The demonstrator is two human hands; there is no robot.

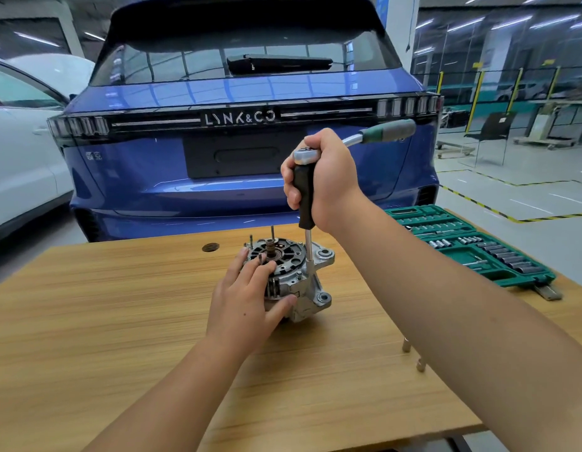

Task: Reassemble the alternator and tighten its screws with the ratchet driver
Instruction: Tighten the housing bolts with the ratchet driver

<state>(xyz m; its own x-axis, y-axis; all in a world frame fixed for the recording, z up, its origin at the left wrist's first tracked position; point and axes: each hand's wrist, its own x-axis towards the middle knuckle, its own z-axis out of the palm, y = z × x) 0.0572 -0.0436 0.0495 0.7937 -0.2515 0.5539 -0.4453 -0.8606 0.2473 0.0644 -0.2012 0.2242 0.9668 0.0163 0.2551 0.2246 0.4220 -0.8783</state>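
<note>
alternator (299, 275): matt cast grey metal housing, black end frame. ratchet driver (305, 190): polished chrome head, matt black grip, green-grey rubbery handle. table (120, 321): smooth wood-grain top. socket case (511, 282): green plastic.

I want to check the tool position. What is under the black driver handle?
Under the black driver handle a steel shaft runs down to the alternator. Its tip and the screw cannot be seen.

Light wood-grain table (120, 321) holding a grey metal alternator (302, 282), open green socket-set case (472, 249), two loose silver sockets (413, 355).
</note>
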